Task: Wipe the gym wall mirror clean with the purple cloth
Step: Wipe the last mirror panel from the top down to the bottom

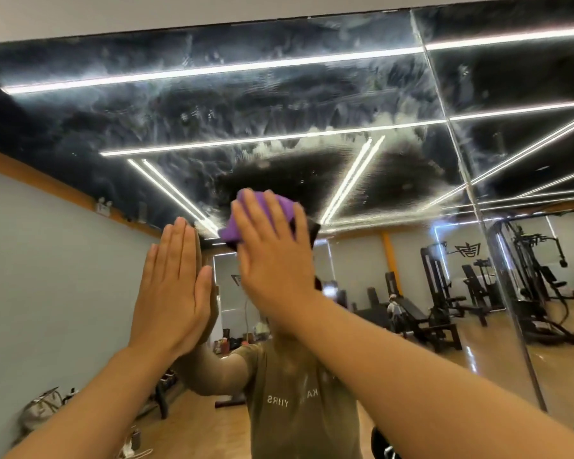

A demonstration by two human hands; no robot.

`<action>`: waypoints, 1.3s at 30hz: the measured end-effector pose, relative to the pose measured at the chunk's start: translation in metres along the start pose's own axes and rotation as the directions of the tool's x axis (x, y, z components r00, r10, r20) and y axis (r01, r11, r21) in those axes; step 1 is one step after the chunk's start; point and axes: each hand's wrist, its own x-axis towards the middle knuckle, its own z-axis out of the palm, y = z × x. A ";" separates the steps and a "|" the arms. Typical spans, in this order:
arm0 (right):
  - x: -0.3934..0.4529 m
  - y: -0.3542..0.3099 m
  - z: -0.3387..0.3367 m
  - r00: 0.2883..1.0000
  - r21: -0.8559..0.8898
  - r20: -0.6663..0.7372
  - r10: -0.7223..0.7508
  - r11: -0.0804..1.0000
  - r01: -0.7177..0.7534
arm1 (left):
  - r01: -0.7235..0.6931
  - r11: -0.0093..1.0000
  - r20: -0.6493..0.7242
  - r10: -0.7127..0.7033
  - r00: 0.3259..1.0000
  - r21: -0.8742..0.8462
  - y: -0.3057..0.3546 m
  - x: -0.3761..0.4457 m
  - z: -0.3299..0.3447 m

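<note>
While the right hand (272, 256) presses flat with straight, spread fingers, it pins a crumpled purple cloth (265, 215) against the large glass wall mirror (212, 104), at about the middle of the pane and a little above head height. Cloth edges poke out above the fingertips and past the thumb side, so the hand carries it by pressure rather than by a curled grasp. Just beside it, the left hand (176, 286) lies open against the same glass, fingers straight and held together, holding nothing — its own reflection meets it palm to palm.

Cloudy white smears cover the upper part of the mirror, thickest in a streaky band just above the cloth, and a darker, clearer patch sits right around and over the cloth. A vertical seam (458, 154) splits off a second pane to the right.

Reflected in the glass are long white ceiling light strips (212, 72), black weight machines (540, 276) on a wooden floor, a grey wall with an orange band along its top (at the left), and the person's olive T-shirt (299, 399) with mirrored white lettering.
</note>
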 end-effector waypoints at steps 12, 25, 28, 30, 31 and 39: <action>-0.019 0.163 -0.072 0.988 -0.092 0.005 0.154 0.984 -0.153 | 0.018 1.000 -0.024 -0.017 1.000 0.024 0.004 0.001 -0.001; -0.031 0.060 -0.029 0.955 -0.035 -0.082 0.284 0.957 -0.287 | 0.063 0.998 -0.002 -0.063 0.998 -0.009 0.012 0.001 0.001; -0.050 -0.002 0.001 1.000 -0.046 -0.013 0.023 0.999 -0.024 | 0.044 0.999 0.022 -0.043 0.999 -0.018 0.006 -0.001 -0.001; -0.064 -0.019 0.010 0.995 -0.086 0.035 -0.089 0.992 0.091 | 0.022 1.000 0.041 -0.021 0.999 -0.014 0.003 -0.002 -0.002; -0.068 -0.019 0.011 0.992 -0.089 0.045 -0.121 0.988 0.124 | 0.011 1.000 0.044 -0.010 0.999 -0.007 0.001 -0.003 -0.003; -0.063 0.080 -0.030 0.997 -0.058 0.028 -0.067 0.996 0.069 | -0.013 1.000 0.005 0.013 1.000 0.025 -0.001 -0.004 -0.005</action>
